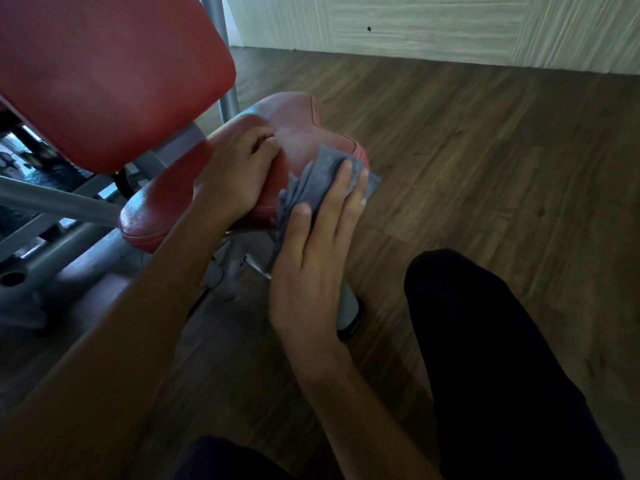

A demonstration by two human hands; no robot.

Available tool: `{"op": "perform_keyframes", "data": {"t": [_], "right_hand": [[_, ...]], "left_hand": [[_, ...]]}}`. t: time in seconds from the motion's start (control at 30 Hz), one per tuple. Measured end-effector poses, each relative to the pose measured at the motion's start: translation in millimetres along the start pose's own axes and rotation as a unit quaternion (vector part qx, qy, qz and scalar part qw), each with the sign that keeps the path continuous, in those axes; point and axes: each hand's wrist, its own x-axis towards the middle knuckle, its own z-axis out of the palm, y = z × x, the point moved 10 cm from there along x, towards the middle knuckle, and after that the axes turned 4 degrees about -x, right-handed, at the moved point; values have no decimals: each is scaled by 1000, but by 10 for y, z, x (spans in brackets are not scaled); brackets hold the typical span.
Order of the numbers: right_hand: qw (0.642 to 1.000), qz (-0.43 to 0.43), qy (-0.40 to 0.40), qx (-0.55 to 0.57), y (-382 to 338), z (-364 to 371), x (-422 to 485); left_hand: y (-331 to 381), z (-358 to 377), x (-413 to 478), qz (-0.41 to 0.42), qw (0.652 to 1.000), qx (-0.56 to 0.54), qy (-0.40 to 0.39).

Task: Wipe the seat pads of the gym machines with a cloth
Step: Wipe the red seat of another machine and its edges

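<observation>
- The grey, crumpled fabric cloth lies on the edge of the red, rounded leather seat pad, at about 4 o'clock on the pad, and part of it hangs over the side.
- The person's right grip is released: straight fingers press flat on the cloth and do not clutch it.
- The left grip is also released, resting on the pad's top toward 8 o'clock with loosely spread fingers, apparently bracing the seat.
- My judgement is that wiping of this pad is under way, with the cloth working the near-right rim.
- No wet trace or dirt line shows, so I cannot tell how much of the top is done.
- The large red padded backrest at 10 o'clock has no cloth on it.
- Only this grey metal machine frame on the brown wooden plank floor is visible, so other machines' seats probably remain.
</observation>
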Motion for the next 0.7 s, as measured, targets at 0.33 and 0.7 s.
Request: {"op": "perform_keyframes", "data": {"t": [0.33,0.7], "right_hand": [[999,37,-11,17,-13,-49,113],[1000,11,-9,-19,-73,-43,20]], "left_hand": [[20,-3,22,-10,1000,14,-8],[19,-3,1,-13,1000,5,-9]]}}
